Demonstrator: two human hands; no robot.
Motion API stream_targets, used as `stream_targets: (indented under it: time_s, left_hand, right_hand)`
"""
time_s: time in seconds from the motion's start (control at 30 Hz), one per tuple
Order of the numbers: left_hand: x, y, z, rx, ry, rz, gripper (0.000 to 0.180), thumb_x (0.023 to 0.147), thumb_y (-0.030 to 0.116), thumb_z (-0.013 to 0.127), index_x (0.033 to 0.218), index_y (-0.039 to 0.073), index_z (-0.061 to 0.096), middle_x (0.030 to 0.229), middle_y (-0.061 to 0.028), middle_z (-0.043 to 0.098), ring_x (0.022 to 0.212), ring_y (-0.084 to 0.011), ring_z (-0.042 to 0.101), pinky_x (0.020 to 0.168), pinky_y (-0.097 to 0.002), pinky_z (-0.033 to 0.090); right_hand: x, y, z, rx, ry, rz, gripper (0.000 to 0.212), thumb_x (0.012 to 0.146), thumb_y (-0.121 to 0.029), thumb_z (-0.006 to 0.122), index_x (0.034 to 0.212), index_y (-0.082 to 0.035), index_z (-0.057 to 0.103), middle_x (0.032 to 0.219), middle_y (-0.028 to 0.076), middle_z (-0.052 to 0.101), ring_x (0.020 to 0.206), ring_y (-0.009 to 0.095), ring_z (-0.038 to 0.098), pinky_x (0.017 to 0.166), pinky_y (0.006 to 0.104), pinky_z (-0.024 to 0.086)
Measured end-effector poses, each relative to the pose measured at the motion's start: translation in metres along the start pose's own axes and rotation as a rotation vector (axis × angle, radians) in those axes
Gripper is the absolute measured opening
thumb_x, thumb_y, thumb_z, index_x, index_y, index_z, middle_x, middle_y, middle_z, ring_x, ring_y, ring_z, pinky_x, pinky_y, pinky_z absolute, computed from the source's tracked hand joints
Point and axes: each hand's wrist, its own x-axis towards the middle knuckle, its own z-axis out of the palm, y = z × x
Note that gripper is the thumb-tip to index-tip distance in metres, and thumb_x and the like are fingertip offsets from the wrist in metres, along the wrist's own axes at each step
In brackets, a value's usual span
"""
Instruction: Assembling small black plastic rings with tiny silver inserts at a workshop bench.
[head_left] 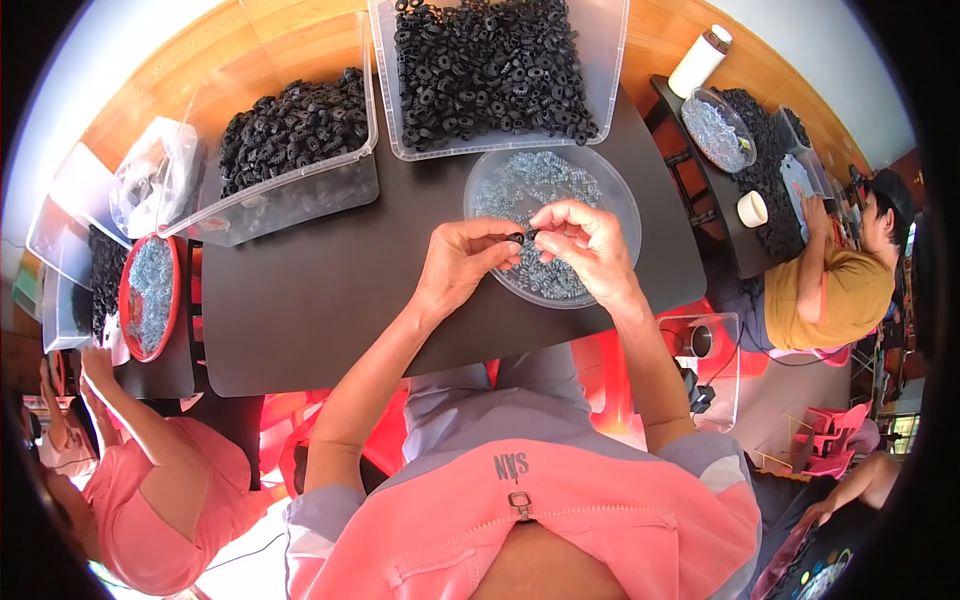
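Close together over the near-left part of a clear round bowl (633,205), my two hands work at fingertip range. My left hand (462,262) pinches a small black plastic part (516,238) between thumb and forefinger. Facing it, my right hand (590,252) is closed in a pinch right beside that part. What its fingertips hold is too small to make out. Many small silvery coil-like pieces (560,180) lie in the bowl beneath.
Beyond the bowl stands a clear bin (490,151) of black ring-shaped parts. Another clear bin (300,215) of black parts is at the left on the dark table (330,300). Co-workers sit at both sides, near a red-rimmed bowl (125,300) and a white bottle (700,60).
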Motion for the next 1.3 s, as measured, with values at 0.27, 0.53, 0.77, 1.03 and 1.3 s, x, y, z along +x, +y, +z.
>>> stream_targets:
  time_s: [0.27, 0.53, 0.77, 1.03, 1.3]
  left_hand:
    - [-0.001, -0.001, -0.001, 0.049, 0.025, 0.013, 0.018, 0.084, -0.002, 0.063, 0.102, -0.004, 0.064, 0.086, -0.0094, 0.067, 0.078, -0.0125, 0.065, 0.072, -0.0242, 0.054]
    - [0.000, -0.007, -0.005, 0.090, -0.012, 0.015, 0.017, 0.084, -0.002, 0.063, 0.101, -0.006, 0.063, 0.086, -0.0096, 0.067, 0.077, -0.0127, 0.064, 0.072, -0.0248, 0.054]
    - [-0.002, -0.006, -0.002, 0.213, 0.027, 0.049, 0.016, 0.083, 0.000, 0.064, 0.099, -0.005, 0.064, 0.085, -0.0080, 0.066, 0.075, -0.0114, 0.064, 0.068, -0.0237, 0.053]
    - [-0.002, -0.001, 0.001, 0.375, 0.158, 0.128, 0.012, 0.081, 0.002, 0.066, 0.092, -0.003, 0.067, 0.075, -0.0045, 0.065, 0.057, -0.0065, 0.057, 0.051, -0.0207, 0.048]
    - [-0.003, 0.005, 0.000, 0.351, 0.229, -0.023, 0.014, 0.078, 0.009, 0.069, 0.088, -0.001, 0.069, 0.068, -0.0028, 0.065, 0.050, -0.0039, 0.051, 0.044, -0.0205, 0.040]
  right_hand:
    - [0.003, 0.004, 0.002, -0.134, -0.010, -0.064, 0.010, 0.081, 0.005, 0.062, 0.091, 0.003, 0.062, 0.084, 0.005, 0.060, 0.073, 0.012, 0.060, 0.063, 0.0239, 0.050]
    - [0.003, -0.003, 0.010, -0.488, -0.005, -0.247, 0.014, 0.079, 0.009, 0.061, 0.092, 0.003, 0.062, 0.082, 0.008, 0.059, 0.072, 0.015, 0.060, 0.065, 0.0255, 0.050]
    - [0.007, 0.004, 0.018, -0.644, 0.043, -0.384, 0.012, 0.076, 0.012, 0.058, 0.082, 0.002, 0.056, 0.077, 0.011, 0.056, 0.067, 0.023, 0.059, 0.060, 0.0302, 0.047]
    - [0.010, 0.005, 0.028, -0.797, 0.032, -0.488, 0.018, 0.072, 0.010, 0.057, 0.084, -0.001, 0.050, 0.082, 0.013, 0.051, 0.077, 0.032, 0.055, 0.063, 0.0404, 0.045]
    - [-0.002, 0.007, 0.048, -0.902, 0.142, -0.515, 0.039, 0.066, 0.006, 0.066, 0.101, 0.001, 0.051, 0.098, 0.014, 0.049, 0.090, 0.032, 0.053, 0.072, 0.0386, 0.049]
